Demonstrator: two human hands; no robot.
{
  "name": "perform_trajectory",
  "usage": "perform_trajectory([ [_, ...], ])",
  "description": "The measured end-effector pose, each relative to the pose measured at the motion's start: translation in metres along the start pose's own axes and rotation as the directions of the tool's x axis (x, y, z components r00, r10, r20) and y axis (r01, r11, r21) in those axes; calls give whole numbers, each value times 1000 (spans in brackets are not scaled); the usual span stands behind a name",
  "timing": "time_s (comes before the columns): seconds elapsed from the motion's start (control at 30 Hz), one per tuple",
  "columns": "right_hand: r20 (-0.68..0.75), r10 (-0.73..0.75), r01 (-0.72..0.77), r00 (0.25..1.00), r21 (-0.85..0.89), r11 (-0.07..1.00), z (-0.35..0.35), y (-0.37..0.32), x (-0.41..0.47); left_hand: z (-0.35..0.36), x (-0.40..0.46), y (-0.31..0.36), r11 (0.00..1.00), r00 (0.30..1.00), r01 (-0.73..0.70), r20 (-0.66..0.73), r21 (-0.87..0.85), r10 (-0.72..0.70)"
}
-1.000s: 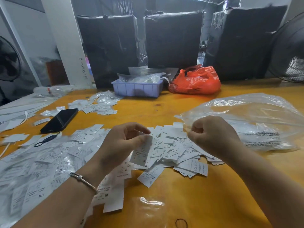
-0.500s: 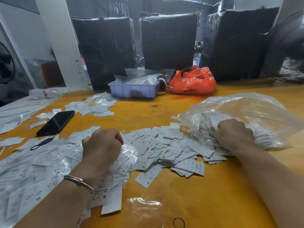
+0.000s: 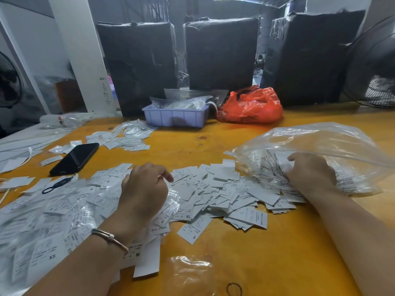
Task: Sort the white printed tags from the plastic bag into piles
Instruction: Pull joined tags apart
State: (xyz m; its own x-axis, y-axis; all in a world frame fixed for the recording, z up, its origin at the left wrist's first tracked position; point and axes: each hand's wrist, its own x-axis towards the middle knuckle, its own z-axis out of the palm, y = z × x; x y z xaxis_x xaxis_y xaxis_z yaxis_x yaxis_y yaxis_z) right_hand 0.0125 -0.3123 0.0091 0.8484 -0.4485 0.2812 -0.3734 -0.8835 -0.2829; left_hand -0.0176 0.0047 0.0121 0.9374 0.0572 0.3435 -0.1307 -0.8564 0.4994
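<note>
Sorting station: orange table (image 3: 245, 251), viewed from the head camera; entries run from the left edge to the right edge.
Left-edge pile: white printed tags (image 3: 51, 212), many in clear sleeves, spread along the table's left and near edges; sizes XS and M legible near the near edge.
Phone (image 3: 74, 158): black, face up, lying toward the left edge, beyond the left pile.
Far-left pile (image 3: 126, 138): a smaller cluster of tags, beyond the phone, toward the far edge.
Left hand (image 3: 145, 190): knuckles up, fingers curled under over the tags where the left pile meets the centre pile; cannot tell whether it holds a tag. Wrist wears a bracelet (image 3: 111, 239).
Centre pile (image 3: 226, 195): loose tags heaped at the table's middle, between the two hands; S, XL and L legible.
Tray (image 3: 175, 118): lilac, at the far edge, holding clear packets.
Red bag (image 3: 252, 107): just beside the tray, at the far edge.
Right hand (image 3: 310, 175): inside the mouth of the plastic bag (image 3: 333, 146), fingers curled down into the tags there, gripping a bunch.
Plastic bag, position: clear, lying toward the right edge, mouth facing the centre pile, tags visible inside.
</note>
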Motion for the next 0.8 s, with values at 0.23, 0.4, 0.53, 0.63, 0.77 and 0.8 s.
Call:
perform_trajectory([
  [0.23, -138, 8, 17, 990, 179, 984, 1, 4, 1, 3, 0, 0, 999, 999, -39, -6, -28, 38],
  [0.4, -206, 30, 80, 978, 505, 859, -5, -9, -7, 3, -1, 1, 995, 995, -94, -27, -44, 93],
  [0.53, 181, -257, -3, 949, 824, 566, -20, -38, -35, 3, -3, 5, 958, 973, -227, 11, -174, 232],
  [0.63, 392, -527, -152, 754, 885, 440, -26, -54, -53, 0, -7, 11, 887, 939, -227, 149, -403, 309],
  [0.77, 407, -667, -168, 624, 904, 394, -24, -63, -69, 2, -12, 17, 852, 863, -237, 301, -467, 406],
  [0.8, 399, -676, -149, 620, 905, 398, -23, -64, -70, 2, -12, 19, 847, 857, -233, 310, -478, 411],
])
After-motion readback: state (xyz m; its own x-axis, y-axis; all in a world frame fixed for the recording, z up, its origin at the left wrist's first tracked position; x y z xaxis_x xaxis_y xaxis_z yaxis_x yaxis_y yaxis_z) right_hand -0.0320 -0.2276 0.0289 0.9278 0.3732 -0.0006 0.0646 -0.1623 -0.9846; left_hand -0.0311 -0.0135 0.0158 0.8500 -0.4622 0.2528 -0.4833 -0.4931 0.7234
